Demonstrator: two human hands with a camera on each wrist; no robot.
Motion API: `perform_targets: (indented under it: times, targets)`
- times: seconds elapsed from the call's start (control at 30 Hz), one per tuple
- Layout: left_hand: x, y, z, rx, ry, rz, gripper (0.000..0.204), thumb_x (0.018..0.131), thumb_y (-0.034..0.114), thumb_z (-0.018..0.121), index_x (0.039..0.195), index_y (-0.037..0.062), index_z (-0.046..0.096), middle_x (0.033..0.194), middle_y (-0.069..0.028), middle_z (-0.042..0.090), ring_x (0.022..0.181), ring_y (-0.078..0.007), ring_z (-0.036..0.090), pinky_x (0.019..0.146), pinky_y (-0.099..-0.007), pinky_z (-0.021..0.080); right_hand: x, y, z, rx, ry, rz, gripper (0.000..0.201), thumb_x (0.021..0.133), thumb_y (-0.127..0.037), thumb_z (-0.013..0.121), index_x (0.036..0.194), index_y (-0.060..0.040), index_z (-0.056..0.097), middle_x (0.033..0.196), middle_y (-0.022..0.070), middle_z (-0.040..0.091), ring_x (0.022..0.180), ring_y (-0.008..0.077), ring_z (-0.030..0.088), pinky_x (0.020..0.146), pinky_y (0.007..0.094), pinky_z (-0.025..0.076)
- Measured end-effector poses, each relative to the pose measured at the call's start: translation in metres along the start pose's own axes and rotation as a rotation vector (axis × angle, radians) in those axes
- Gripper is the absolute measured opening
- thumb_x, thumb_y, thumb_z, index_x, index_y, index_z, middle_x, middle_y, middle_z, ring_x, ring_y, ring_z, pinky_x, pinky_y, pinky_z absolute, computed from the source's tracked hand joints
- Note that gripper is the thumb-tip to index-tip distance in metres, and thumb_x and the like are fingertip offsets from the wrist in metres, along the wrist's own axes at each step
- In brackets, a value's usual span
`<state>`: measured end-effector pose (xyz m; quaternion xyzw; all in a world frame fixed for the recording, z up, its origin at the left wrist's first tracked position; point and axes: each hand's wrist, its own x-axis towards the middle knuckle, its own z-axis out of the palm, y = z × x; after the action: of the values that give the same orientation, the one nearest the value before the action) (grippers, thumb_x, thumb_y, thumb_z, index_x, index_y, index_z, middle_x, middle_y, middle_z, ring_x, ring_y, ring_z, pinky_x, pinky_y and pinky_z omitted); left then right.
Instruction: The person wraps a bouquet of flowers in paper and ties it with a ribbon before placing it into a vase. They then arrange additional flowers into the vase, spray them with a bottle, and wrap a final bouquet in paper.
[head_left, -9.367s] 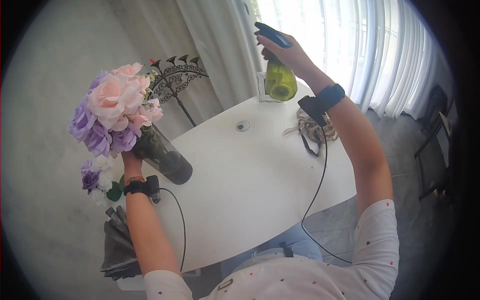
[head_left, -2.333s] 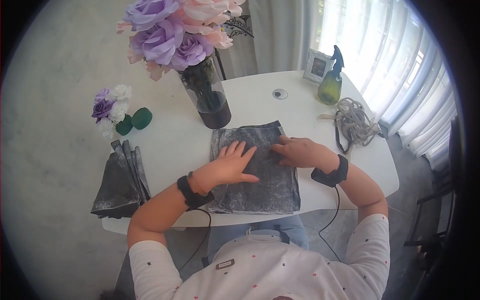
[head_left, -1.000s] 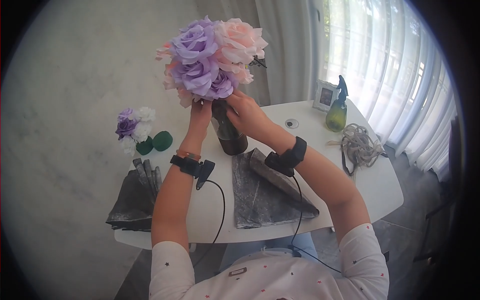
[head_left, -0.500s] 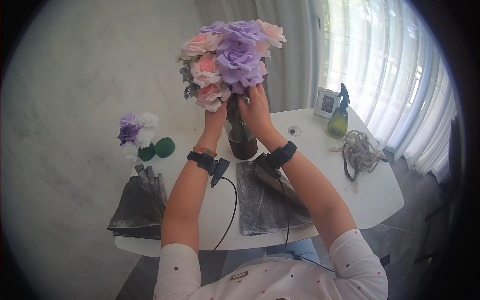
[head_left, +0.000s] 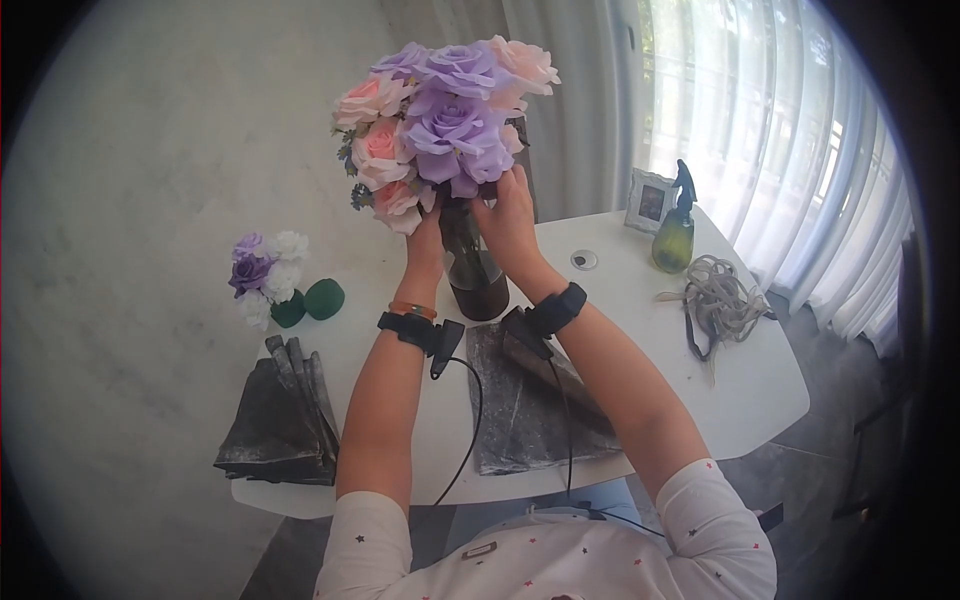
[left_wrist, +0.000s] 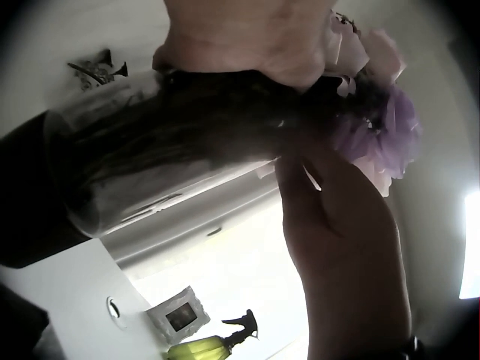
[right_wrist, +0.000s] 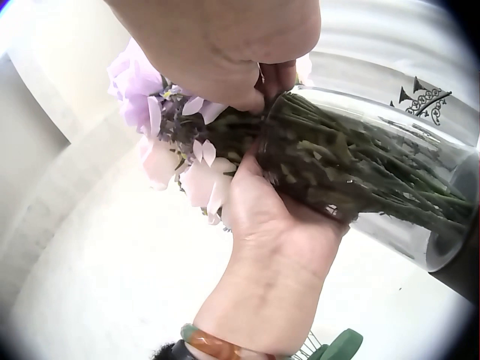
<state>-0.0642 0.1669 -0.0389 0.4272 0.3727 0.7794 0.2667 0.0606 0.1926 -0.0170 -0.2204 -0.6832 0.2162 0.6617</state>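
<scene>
A bouquet of purple and pink roses (head_left: 455, 125) fills a tall glass vase (head_left: 478, 285) with a dark base, upright toward the table's back. My left hand (head_left: 425, 245) grips the vase's upper part from the left. In the right wrist view, the left palm (right_wrist: 277, 232) lies along the glass near the rim, its thumb by the stems (right_wrist: 330, 157). My right hand (head_left: 513, 228) is curled round the bouquet's stems just above the rim, on the right side. Its thumb and fingers show there in the left wrist view; petals hide some fingertips.
On the white table (head_left: 410, 470) lie a dark grey cloth (head_left: 515, 420), a second folded cloth (head_left: 275, 415), a small purple-and-white bunch (head_left: 262, 275) and a ribbon tangle (head_left: 725, 300). A green spray bottle (head_left: 673, 240) stands beside a picture frame (head_left: 652, 200). Cables hang from both wrists.
Earlier the right hand held the spray bottle, then both hands lay on the cloth. Now both are at the vase. The bouquet has turned, bringing pink roses to its left front.
</scene>
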Motion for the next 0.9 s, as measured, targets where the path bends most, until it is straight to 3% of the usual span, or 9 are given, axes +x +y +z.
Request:
perform_targets:
  times: [0.27,0.47,0.63,0.9]
  targets:
    - [-0.001,0.001,-0.002,0.039,-0.027,0.030,0.040,0.092,0.020,0.059,0.128,0.0064,0.048,0.122,-0.0002,0.053,0.110,-0.0140,0.050,0.095,-0.0304,0.038,-0.005,-0.010,0.003,0.022,0.002,0.002,0.031,0.074,-0.002,0.067,0.104,0.0022,0.058,0.102,0.0142,0.050,0.093,0.0296,0.056,0.081,0.0372,0.046]
    - [0.004,-0.001,-0.004,0.116,-0.011,0.067,0.044,0.090,0.022,0.061,0.129,0.0062,0.047,0.122,-0.0001,0.052,0.110,-0.0136,0.050,0.095,-0.0298,0.038,0.003,-0.018,0.000,0.176,-0.016,0.106,0.016,0.074,-0.007,0.070,0.085,0.0037,0.065,0.103,0.0121,0.052,0.097,0.0254,0.055,0.081,0.0354,0.044]
    - [-0.002,0.007,0.001,0.085,-0.014,0.039,0.050,0.089,0.023,0.063,0.132,0.0059,0.045,0.125,-0.0010,0.051,0.112,-0.0135,0.049,0.096,-0.0294,0.038,0.015,-0.027,0.000,0.155,0.061,-0.025,0.019,0.073,-0.010,0.072,0.085,0.0042,0.067,0.096,0.0103,0.055,0.092,0.0216,0.054,0.080,0.0309,0.043]
    - [0.007,-0.005,-0.009,0.197,-0.017,0.087,0.054,0.089,0.023,0.063,0.135,0.0048,0.041,0.131,-0.0020,0.048,0.118,-0.0146,0.047,0.099,-0.0294,0.036,0.032,-0.042,0.005,0.381,0.051,0.008,0.018,0.075,-0.007,0.069,0.089,0.0040,0.067,0.092,0.0070,0.062,0.077,0.0137,0.056,0.073,0.0265,0.045]
